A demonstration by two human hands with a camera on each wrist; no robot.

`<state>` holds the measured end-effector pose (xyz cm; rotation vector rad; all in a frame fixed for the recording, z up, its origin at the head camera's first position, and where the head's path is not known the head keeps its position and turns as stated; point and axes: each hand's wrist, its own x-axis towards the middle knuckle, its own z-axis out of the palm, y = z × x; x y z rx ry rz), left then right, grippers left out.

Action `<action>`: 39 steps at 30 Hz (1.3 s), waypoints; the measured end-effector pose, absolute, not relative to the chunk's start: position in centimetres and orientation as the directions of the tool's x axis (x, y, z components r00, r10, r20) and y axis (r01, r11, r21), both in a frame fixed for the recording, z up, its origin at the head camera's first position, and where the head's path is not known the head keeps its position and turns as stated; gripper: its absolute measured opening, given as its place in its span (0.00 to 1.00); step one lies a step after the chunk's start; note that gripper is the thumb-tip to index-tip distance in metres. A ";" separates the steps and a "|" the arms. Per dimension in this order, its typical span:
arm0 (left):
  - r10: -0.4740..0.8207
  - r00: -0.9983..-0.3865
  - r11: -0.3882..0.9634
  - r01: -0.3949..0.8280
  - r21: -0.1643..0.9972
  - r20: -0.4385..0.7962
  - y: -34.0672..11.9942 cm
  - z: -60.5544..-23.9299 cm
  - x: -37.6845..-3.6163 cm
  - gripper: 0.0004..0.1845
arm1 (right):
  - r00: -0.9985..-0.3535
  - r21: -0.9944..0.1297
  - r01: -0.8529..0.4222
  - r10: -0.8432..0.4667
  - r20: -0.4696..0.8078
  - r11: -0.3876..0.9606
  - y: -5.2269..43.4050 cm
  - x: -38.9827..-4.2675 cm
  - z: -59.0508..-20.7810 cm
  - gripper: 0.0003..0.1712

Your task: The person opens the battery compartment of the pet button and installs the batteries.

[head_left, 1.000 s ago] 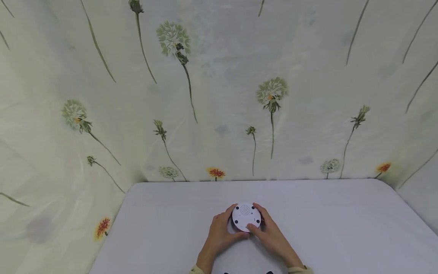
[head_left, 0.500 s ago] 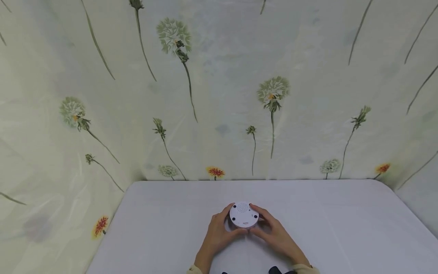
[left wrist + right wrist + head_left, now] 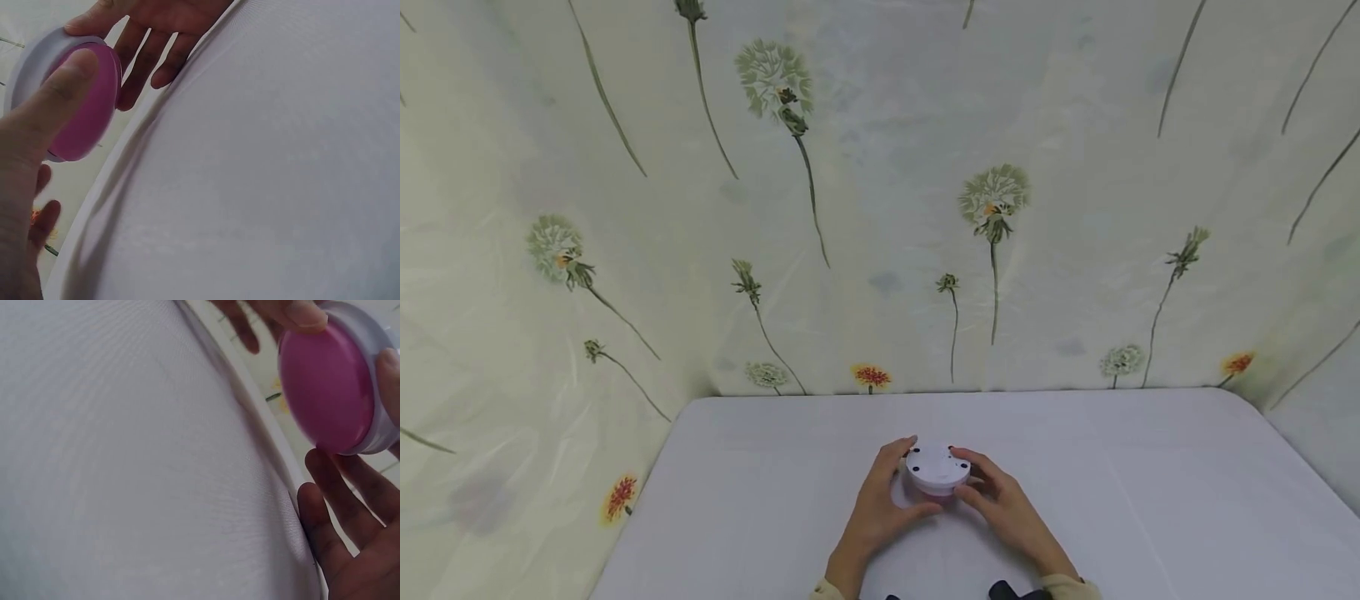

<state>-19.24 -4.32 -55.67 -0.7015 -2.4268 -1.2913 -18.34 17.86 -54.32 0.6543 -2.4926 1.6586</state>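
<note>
A round push button (image 3: 937, 473) with a white base and a pink dome is held between both hands above the table. Its base faces up in the head view, with small black feet on it; the pink dome (image 3: 325, 390) points down toward the wrists. My left hand (image 3: 874, 505) holds it from the left, the thumb (image 3: 75, 67) lying on the dome and the index finger near the far rim. From the right, my right hand (image 3: 1009, 510) pinches the white rim between thumb and index finger. Its other fingers extend beneath the dome in the right wrist view.
A white-covered table (image 3: 760, 483) lies under the hands. Behind it hangs a pale curtain (image 3: 880, 208) printed with dandelions. Black objects, partly cut off, show at the bottom edge near the right sleeve (image 3: 1067, 587).
The button has tilted so its base is seen more edge-on and its side shows. My right thumb has moved off the base face to the rim. The left index finger has lifted slightly.
</note>
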 end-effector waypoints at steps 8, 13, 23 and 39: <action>0.296 -0.709 0.431 0.698 0.572 0.641 -4.3 -55.4 -19.5 0.42 | -0.903 -0.883 -0.382 -0.312 0.295 0.272 18.0 -18.5 -54.8 0.24; 0.311 -0.684 0.380 0.726 0.573 0.660 -4.2 -55.3 -19.5 0.36 | -0.914 -0.899 -0.341 -0.322 0.248 0.273 18.0 -18.4 -54.6 0.23; 0.284 -0.735 0.413 0.674 0.613 0.616 -4.2 -55.0 -19.2 0.32 | -0.925 -0.887 -0.304 -0.332 0.186 0.348 18.3 -18.3 -54.3 0.25; 0.227 -0.809 0.383 0.587 0.714 0.543 -4.2 -55.6 -19.2 0.28 | -0.837 -0.850 -0.481 -0.403 0.371 0.216 18.6 -18.3 -53.4 0.34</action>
